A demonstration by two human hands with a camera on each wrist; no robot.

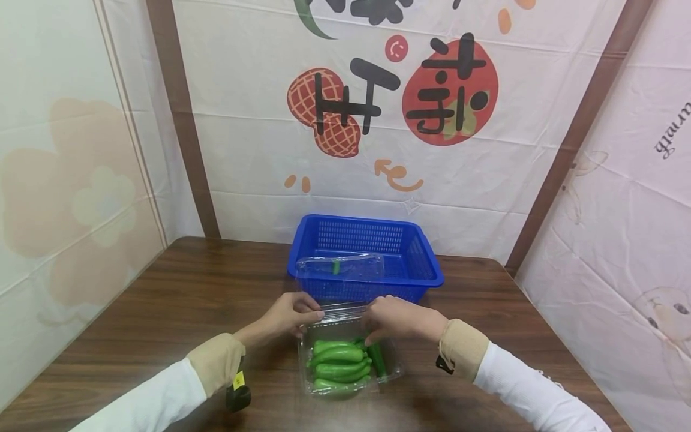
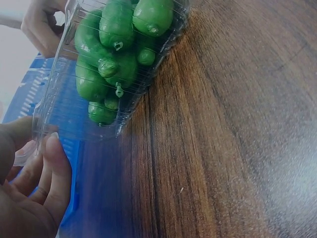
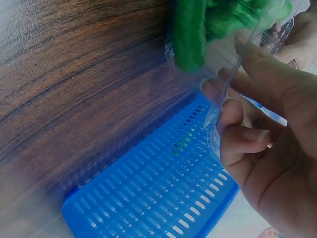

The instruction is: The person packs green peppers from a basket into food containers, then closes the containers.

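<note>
A clear plastic clamshell box point(image 1: 396, 371) rests on the table with several smooth, long green vegetables point(image 1: 339, 371) inside. Its raised lid point(image 1: 367, 264) stands back against the blue basket's front. My left hand point(image 1: 288, 313) pinches the box's back left edge between thumb and fingers. On the back right, my right hand point(image 1: 399, 319) grips the box, its fingers point(image 3: 242, 141) curled at the plastic edge. In the left wrist view, rounded vegetable ends point(image 2: 116, 34) show through the box wall.
Right behind the box stands a blue perforated basket point(image 1: 432, 270). A small green piece point(image 1: 336, 267) shows through the lid, in or at the basket. The brown wooden table point(image 1: 162, 324) extends to both sides, with printed cloth walls point(image 1: 243, 150) around it.
</note>
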